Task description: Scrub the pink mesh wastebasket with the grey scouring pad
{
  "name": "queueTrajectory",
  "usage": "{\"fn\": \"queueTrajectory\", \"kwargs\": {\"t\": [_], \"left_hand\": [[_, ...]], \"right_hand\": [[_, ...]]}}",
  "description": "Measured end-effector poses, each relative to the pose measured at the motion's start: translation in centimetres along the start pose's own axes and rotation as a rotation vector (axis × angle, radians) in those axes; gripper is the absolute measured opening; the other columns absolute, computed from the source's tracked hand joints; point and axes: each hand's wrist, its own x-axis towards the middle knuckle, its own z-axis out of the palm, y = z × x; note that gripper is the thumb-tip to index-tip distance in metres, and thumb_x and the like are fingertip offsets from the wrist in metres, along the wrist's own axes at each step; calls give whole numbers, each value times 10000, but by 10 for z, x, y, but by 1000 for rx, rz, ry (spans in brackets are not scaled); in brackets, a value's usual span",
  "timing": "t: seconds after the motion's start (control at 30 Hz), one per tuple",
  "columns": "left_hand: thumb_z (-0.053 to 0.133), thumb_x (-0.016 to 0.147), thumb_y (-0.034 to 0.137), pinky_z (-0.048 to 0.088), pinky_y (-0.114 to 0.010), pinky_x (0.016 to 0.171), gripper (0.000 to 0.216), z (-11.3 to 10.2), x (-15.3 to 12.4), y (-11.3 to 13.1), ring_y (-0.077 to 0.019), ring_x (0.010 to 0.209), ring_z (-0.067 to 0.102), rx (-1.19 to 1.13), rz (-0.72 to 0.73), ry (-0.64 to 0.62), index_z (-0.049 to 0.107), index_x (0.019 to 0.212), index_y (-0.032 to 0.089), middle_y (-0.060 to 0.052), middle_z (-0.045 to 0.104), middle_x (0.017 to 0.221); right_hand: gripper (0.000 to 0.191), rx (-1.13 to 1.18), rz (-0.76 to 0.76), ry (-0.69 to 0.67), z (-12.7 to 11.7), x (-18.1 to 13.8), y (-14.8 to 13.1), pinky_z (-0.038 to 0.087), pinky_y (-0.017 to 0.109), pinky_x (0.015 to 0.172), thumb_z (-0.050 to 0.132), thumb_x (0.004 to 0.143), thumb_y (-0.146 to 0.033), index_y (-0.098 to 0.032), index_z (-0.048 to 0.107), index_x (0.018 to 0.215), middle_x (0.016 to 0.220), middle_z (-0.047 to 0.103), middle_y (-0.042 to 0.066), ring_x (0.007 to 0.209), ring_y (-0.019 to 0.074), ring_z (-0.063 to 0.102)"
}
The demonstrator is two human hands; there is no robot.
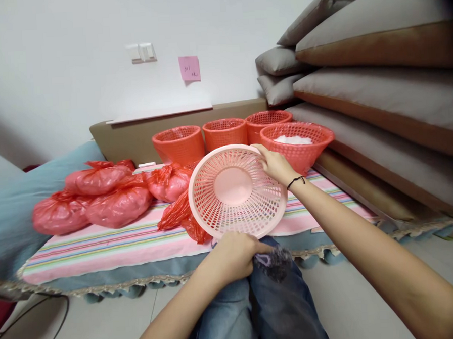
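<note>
A pale pink plastic basket (234, 186) with slotted sides is tipped so its inside faces me. My right hand (275, 163), with a thin black cord on the wrist, is closed on its upper right rim. Just below the lower rim is my left hand (236, 255), fingers curled closed around a fluffy dark grey cloth (279, 264) with a purple loop. The cloth hangs over my jeans, and much of it is hidden by the hand. Behind the basket's left side lies a crumpled red plastic bag (175, 212), partly covered.
Several filled red bags (118, 203) lie at the left on a striped cloth (139, 247). Behind stand red baskets (224, 134) lined with plastic; the right one (305, 152) holds something white. Grey cushions (377, 85) are stacked at the right, beside a wall with switches (140, 53).
</note>
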Motion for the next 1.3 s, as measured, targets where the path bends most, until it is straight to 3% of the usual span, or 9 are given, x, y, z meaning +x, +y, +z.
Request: {"fn": "queueTrajectory", "kwargs": {"t": [0.13, 0.23, 0.4, 0.57, 0.77, 0.93, 1.07, 1.23, 1.3], "left_hand": [[509, 833, 92, 522, -300, 847, 563, -11, 12, -23, -227, 1015, 706, 62, -277, 294, 612, 1332, 331, -41, 734, 1183], [476, 865, 104, 524, -305, 847, 527, -15, 33, -55, -230, 1002, 706, 151, -504, 411, 608, 1341, 289, -76, 734, 1172], [464, 898, 98, 522, -281, 854, 548, -3, 82, -106, -202, 978, 702, 213, -604, 463, 553, 1406, 282, -90, 727, 1179], [399, 952, 106, 518, -294, 899, 528, 21, 119, -134, -211, 1077, 656, 248, -566, 478, 513, 1441, 269, -101, 641, 1326], [370, 988, 157, 460, -389, 1035, 476, 47, 144, -159, -271, 1235, 560, 280, -542, 402, 520, 1433, 232, -159, 624, 1305], [391, 964, 105, 509, -389, 965, 496, 70, 158, -175, -254, 1137, 638, 248, -594, 269, 507, 1435, 209, -192, 648, 1241], [437, 974, 177, 489, -389, 1006, 527, 85, 161, -181, -271, 1249, 586, 209, -594, 202, 413, 1500, 187, -211, 576, 1376], [524, 974, 272, 506, -416, 988, 328, 90, 163, -187, -220, 1081, 665, 133, -522, 47, 620, 1277, 193, -109, 694, 1182], [568, 960, 338, 521, -459, 964, 313, 89, 165, -188, -222, 1061, 659, 115, -514, -3, 632, 1211, 162, -97, 679, 1174]], "right_hand": [[522, 20, -2, 12, -1, -28, -11, 518, 390, 827, 403, 914, -115, -159, 466, 1429, 1153, 724, 161, 990, 301, 698], [554, 76, 29, 61, 3, -63, -26, 531, 396, 825, 390, 896, -106, -121, 433, 1449, 1147, 721, 173, 959, 298, 703], [636, 174, 51, 86, 14, -105, -42, 544, 396, 830, 398, 829, -82, -135, 414, 1462, 1169, 712, 149, 943, 287, 703], [595, 197, 63, 91, 6, -106, -45, 544, 383, 799, 365, 851, -101, -152, 434, 1439, 1161, 711, 136, 931, 287, 707], [566, 27, 140, 15, -7, -81, -47, 513, 352, 694, 373, 855, -82, -105, 420, 1419, 954, 735, 147, 781, 287, 705], [492, -132, 236, -90, 4, -62, -47, 457, 323, 624, 358, 881, -77, -71, 420, 1369, 814, 714, 132, 730, 286, 689], [470, -129, 209, -114, 14, -58, -40, 430, 311, 608, 352, 878, -82, -75, 413, 1344, 813, 707, 125, 730, 278, 679], [456, -97, 180, -80, 19, -51, -33, 408, 304, 606, 363, 862, -97, -93, 425, 1314, 838, 713, 128, 707, 268, 662], [461, -98, 185, -73, 19, -45, -32, 399, 304, 603, 366, 851, -93, -95, 432, 1307, 842, 714, 135, 704, 273, 657]]}}
